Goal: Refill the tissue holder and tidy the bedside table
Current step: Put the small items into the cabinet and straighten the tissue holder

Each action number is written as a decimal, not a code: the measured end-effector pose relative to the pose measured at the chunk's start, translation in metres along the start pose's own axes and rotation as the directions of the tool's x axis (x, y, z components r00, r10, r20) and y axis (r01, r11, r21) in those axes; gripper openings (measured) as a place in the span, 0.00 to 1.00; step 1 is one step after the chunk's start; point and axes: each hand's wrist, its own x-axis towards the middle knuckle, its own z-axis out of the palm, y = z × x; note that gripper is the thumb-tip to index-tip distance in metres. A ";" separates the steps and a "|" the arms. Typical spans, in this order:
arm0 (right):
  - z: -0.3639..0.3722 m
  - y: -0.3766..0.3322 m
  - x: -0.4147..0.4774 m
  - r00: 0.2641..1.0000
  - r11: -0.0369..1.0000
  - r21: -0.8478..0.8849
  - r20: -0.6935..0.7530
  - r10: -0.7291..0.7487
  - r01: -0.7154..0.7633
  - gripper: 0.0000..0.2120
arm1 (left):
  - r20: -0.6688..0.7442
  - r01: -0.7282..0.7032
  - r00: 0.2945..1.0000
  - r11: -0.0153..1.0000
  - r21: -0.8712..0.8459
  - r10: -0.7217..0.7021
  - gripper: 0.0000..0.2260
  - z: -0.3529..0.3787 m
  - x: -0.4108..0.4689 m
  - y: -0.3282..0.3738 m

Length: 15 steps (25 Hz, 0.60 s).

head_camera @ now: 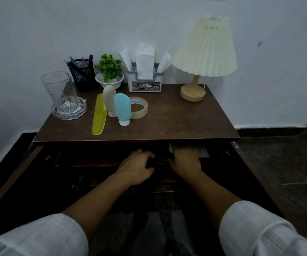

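at left the comb (pixel 99 117), white bottle (pixel 109 100), blue bottle (pixel 121 106) and tape (pixel 145 109) sit loose on the bedside table (pixel 176 119); we judge tidying unfinished. centre rear, the tissue holder (pixel 146 85) stands stocked. below, left hand (pixel 136 163) and right hand (pixel 185 159) reach the drawer (pixel 93 161); we cannot tell their grip.

Dim, bluish light with a near-black, murky lower area, soft focus and bowed wide-angle edges.

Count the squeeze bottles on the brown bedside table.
2. The beige squeeze bottle stands right of the yellow comb; the light blue squeeze bottle stands before the tape roll. None appears hidden.
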 end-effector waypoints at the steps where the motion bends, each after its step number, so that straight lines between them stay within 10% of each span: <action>1: -0.009 -0.005 -0.008 1.000 1.000 -0.015 0.009 0.008 -0.008 0.29 | 0.001 -0.001 1.000 1.000 0.001 0.001 0.25 -0.002 -0.004 0.001; 9: -0.080 -0.061 -0.054 0.991 0.964 0.259 0.095 -0.096 0.069 0.16 | 0.044 -0.034 0.998 0.999 0.019 0.033 0.15 -0.066 -0.055 -0.004; 15: -0.138 -0.130 -0.026 0.954 0.853 0.429 -0.171 -0.246 0.297 0.08 | -0.471 0.107 0.872 0.991 -0.086 -0.135 0.02 -0.133 -0.089 -0.041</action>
